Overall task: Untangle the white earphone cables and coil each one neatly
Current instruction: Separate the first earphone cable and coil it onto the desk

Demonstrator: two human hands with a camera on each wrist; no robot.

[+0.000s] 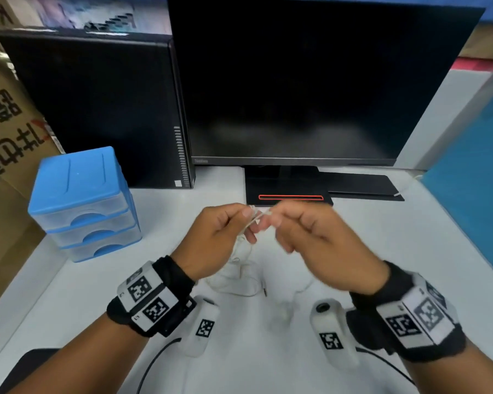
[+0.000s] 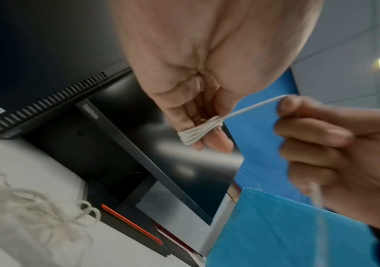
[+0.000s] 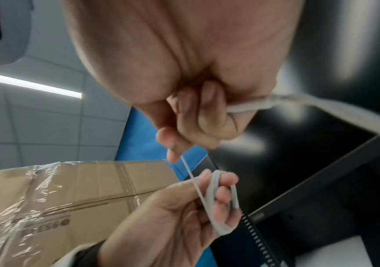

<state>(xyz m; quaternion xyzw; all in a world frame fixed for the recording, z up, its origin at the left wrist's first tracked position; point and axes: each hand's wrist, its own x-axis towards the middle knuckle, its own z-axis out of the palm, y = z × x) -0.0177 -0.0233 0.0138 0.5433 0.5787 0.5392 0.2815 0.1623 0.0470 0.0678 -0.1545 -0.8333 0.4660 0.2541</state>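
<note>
Both hands are raised over the white desk [image 1: 382, 251] in front of the monitor base. My left hand [image 1: 249, 223] has a white earphone cable wound in a small coil [image 2: 195, 134] round two fingers, and the thumb rests against that coil [image 3: 214, 198]. A taut strand [image 2: 252, 106] runs from it to my right hand [image 1: 271, 220], which pinches the strand between thumb and forefinger [image 3: 175, 150]. The cable's free length trails out behind the right hand [image 3: 298, 101]. More loose white cable [image 1: 239, 280] lies tangled on the desk below the hands, blurred in the left wrist view [image 2: 36, 204].
A blue drawer unit [image 1: 83, 203] stands at the left. A black PC tower [image 1: 97, 109] and a dark monitor [image 1: 310, 81] on its base [image 1: 289, 191] stand behind the hands. A cardboard box [image 1: 6, 137] is far left, a blue partition [image 1: 473, 180] at the right.
</note>
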